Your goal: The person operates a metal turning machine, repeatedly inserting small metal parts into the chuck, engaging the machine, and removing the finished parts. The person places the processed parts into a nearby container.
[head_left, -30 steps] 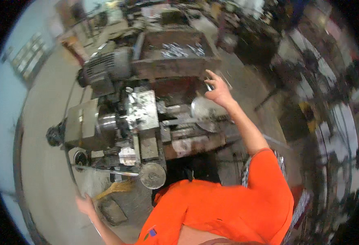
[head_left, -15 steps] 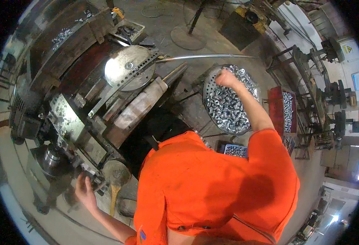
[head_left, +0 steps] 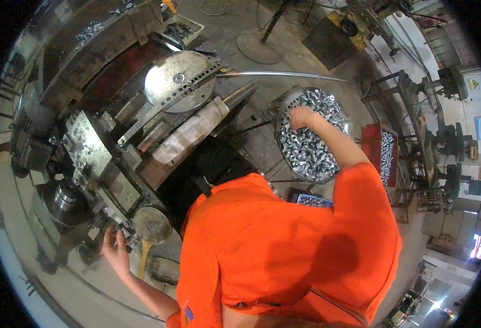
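My right hand [head_left: 302, 117], fingers curled closed, is over the left part of a round perforated metal pan [head_left: 285, 109]. The pan holds a heap of small shiny metal fittings [head_left: 313, 158]. What the fingers hold, if anything, is hidden. Far off to the left, my left hand [head_left: 116, 254] has its fingers and thumb apart, with nothing visible in it. It is beside the clamp end [head_left: 118, 218] of a greasy machine, close to a round metal disc [head_left: 153, 225] with a yellowish handle.
A large steel disc [head_left: 164, 82] with a perforated bar lies on the machine, and a long metal rod [head_left: 284, 74] reaches right from it. Right of the pan stands a red bin [head_left: 371, 143] of metal parts. A blue tray [head_left: 321, 202] of small parts sits nearer.
My right hand has come slightly nearer, down toward the heap of fittings. My left hand stays beside the machine, its fingers still apart. The whole view has shifted a little.
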### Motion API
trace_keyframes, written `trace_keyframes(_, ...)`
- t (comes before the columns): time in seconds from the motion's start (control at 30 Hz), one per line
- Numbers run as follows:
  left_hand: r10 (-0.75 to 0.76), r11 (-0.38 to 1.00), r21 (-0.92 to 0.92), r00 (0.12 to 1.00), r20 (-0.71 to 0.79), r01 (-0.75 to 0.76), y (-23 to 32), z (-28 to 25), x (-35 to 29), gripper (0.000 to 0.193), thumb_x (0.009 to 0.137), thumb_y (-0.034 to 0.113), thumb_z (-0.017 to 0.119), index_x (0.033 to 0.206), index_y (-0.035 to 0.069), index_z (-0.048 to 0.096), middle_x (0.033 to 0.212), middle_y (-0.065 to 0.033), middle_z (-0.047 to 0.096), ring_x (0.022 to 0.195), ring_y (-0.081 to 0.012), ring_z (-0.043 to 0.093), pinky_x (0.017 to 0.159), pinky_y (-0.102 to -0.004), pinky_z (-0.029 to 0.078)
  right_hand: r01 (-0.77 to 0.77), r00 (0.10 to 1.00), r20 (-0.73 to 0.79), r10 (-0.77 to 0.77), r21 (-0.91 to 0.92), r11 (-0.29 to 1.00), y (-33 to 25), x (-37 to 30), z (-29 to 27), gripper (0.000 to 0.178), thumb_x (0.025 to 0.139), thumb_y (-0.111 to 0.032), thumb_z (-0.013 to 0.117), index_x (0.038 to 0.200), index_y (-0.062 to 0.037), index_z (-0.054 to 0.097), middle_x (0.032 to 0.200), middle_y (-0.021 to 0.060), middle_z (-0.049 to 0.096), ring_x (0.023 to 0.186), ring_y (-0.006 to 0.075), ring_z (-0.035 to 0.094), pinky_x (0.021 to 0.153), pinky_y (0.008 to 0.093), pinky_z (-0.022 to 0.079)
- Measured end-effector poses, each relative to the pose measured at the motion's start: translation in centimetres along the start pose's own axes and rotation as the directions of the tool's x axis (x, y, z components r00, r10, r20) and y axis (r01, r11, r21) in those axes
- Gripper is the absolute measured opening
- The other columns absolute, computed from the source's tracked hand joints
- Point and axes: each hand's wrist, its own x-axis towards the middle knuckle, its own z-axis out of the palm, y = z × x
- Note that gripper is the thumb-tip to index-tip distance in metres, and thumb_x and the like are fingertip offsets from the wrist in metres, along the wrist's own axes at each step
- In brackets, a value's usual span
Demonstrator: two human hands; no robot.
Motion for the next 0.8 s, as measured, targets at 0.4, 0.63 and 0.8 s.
trace_keyframes(0.4, 0.005, 0.999, -0.039, 1.000, -0.029, -0.006, 2.4, -0.9, 0.1, 0.036, 0.085, 0.018, 0.062, 0.113, -0.003, 0.057, 0.098, -0.0111, 0.064, 0.083, -0.0145, 0.058, 0.077, -0.0307, 0.046, 0.222, 0.909, -0.396, -0.132, 0.191, 0.956, 1.2, -0.3, -1.4, 0.021, 0.058, -0.017, 0.060, 0.073, -0.0051, 0.068, 0.094, 0.0169, 0.065, 0.085, 0.0326, 0.062, 0.075, 0.0384, 0.050)
trace_keyframes(0.63, 0.284, 0.923, -0.300, 0.953, 0.110, -0.240, 11.2, 5.4, 3.0, 0.025, 0.082, 0.014, 0.063, 0.102, -0.001, 0.063, 0.092, -0.0095, 0.066, 0.083, -0.0138, 0.062, 0.075, -0.0264, 0.047, 0.904, 0.316, -0.844, -0.433, 0.129, 0.407, -12.1, -9.4, -12.4, 0.034, 0.057, -0.010, 0.060, 0.089, -0.0029, 0.067, 0.108, 0.0178, 0.056, 0.095, 0.0344, 0.056, 0.080, 0.0366, 0.047)
trace_keyframes(0.8, 0.404, 0.809, -0.536, 0.890, 0.210, -0.241, 16.4, 9.0, 3.6, 0.031, 0.087, 0.014, 0.059, 0.114, 0.000, 0.055, 0.082, -0.0037, 0.063, 0.074, -0.0078, 0.057, 0.068, -0.0225, 0.047, 0.978, -0.098, -0.793, -0.601, -0.189, 0.089, -22.4, -14.2, -17.1, 0.032, 0.055, -0.008, 0.060, 0.085, 0.0008, 0.060, 0.106, 0.0197, 0.051, 0.094, 0.0364, 0.052, 0.078, 0.0407, 0.046)
